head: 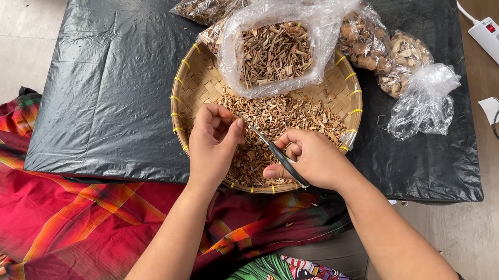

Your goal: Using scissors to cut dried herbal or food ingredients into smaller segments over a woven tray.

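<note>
Snipping is being carried out over a woven bamboo tray (191, 86), w/ black-handled scissors (273, 151) being gripped in the right hand (310, 159); thumb & fingers are being kept closed through the handles, blades being pointed up-left toward the other hand. A small dried stem piece is being pinched at the fingertips of the left hand (211, 143), which is being held curled and mostly closed just beside the blade tips; the piece itself is too small to be made out clearly. Both hands are being held low over the near half of the tray, where a heap of chopped brown plant bits (298, 117) is being collected.

Judged from this, the cutting step is under way, approx. mid-job: a clear plastic bag (270, 54) of similar cut material is being rested on the tray's far side, open at the top. For the next move, the pinched piece would need to be fed between the blades w/ fingertips kept clear of the edge.

Further out, more knotted clear bags of dried roots & chips (378, 46) are being kept to the right and behind, all on a black plastic sheet (107, 82). A red plaid cloth (60, 216) is being spread at left over the floor, and a white power strip (497, 46) w/ cables is being left at far right.
</note>
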